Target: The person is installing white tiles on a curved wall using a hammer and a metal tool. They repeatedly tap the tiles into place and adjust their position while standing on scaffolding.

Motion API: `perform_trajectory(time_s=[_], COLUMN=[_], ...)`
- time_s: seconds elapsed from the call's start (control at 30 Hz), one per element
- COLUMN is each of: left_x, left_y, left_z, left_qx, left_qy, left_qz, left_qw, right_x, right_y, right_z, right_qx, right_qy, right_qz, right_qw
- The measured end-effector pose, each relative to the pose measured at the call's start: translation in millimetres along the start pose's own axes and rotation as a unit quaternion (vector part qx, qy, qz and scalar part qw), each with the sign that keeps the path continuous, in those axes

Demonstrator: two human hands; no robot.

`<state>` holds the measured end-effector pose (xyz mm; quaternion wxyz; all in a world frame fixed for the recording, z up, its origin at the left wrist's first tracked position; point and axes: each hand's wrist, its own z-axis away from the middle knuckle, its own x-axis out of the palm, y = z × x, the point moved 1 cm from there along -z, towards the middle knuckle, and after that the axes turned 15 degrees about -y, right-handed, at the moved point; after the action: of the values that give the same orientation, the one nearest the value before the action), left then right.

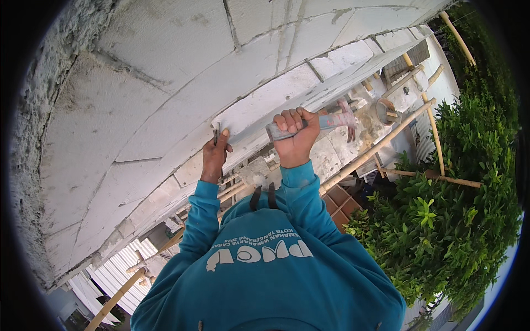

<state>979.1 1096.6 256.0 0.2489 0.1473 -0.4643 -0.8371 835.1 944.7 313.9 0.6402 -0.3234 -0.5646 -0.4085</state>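
My right hand (295, 135) grips a claw hammer (335, 121) by its dusty grey shaft, with the reddish claw head out to the right. My left hand (214, 154) holds a slim dark metal rod (216, 134), its tip apparently a chisel or similar tool, at the edge of a white block (262, 94) in the wall (138, 110). The rod's upper end meets a small pale notch in that edge, and its lower part runs behind my fingers.
Below me lies a dusty ledge (331, 151) with a round bucket (386, 108). Bamboo poles (375, 146) form scaffolding along the right and lower left. A leafy tree (441, 231) fills the right side, and corrugated metal roofing (118, 265) shows at the lower left.
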Motion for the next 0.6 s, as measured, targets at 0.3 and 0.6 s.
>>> perform_trajectory(time_s=[0.3,0.6], left_x=[-7,-4], left_y=[-7,2], left_z=[0,1], left_qx=[0.013,-0.010], left_qy=[0.006,-0.004], left_qz=[0.000,-0.015], left_qw=[1.000,1.000], right_x=[-21,1], right_y=[-105,13], right_z=[25,-11], right_qx=[-0.133,0.129], right_qy=[0.034,-0.035], right_qz=[-0.093,-0.029], right_qw=[0.986,0.991])
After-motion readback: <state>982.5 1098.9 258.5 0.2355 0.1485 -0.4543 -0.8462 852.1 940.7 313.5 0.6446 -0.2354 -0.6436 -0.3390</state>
